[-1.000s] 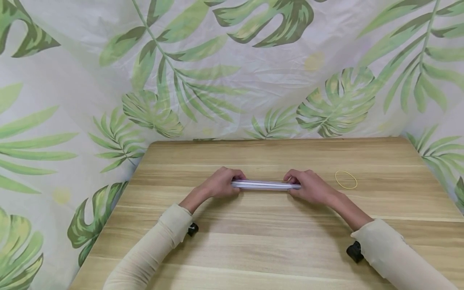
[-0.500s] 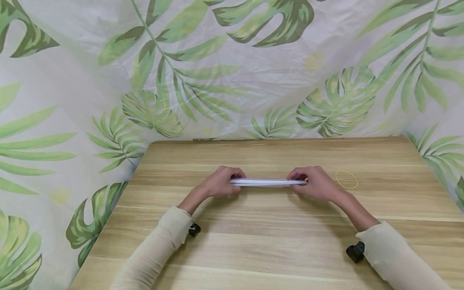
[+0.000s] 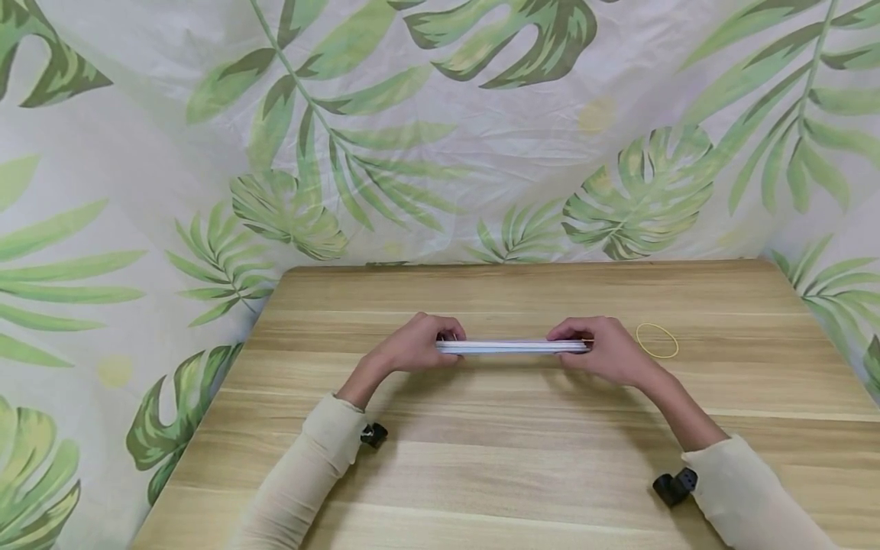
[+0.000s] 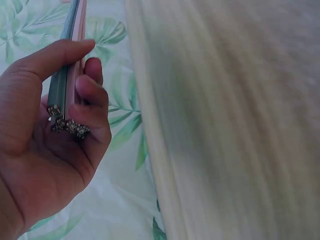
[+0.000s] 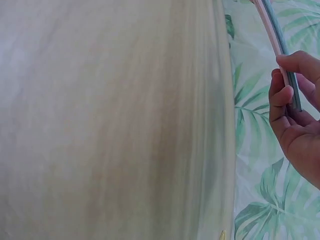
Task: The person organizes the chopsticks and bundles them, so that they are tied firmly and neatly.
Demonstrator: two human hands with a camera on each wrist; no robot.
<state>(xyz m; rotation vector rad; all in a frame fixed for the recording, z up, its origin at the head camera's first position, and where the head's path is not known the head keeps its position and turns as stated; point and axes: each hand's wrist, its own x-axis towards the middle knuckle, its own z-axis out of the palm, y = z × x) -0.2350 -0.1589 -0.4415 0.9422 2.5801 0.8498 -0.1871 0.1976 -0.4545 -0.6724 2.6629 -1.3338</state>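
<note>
A small bundle of long thin sticks (image 3: pixel 509 347) runs level between my hands in the head view, whitish there. In the left wrist view the sticks (image 4: pixel 71 82) look pink and blue-green, with rough, sparkly ends near the palm. Their exact kind cannot be told. My left hand (image 3: pixel 419 344) pinches the left end between thumb and fingers. At the other end, my right hand (image 3: pixel 608 351) holds the sticks (image 5: pixel 286 60) the same way. Part of each end is hidden by the fingers. A thin yellow rubber band (image 3: pixel 657 341) lies just right of my right hand.
The wooden table (image 3: pixel 481 473) spreads beneath both hands, its far edge against a leaf-printed cloth (image 3: pixel 509 153). A black wrist camera (image 3: pixel 675 487) hangs at the right cuff, and another black camera (image 3: pixel 374 435) at the left.
My right hand has shifted a little to the right along the sticks. They lie more level and evenly gathered than before. My left hand has barely moved, and the rubber band stays put.
</note>
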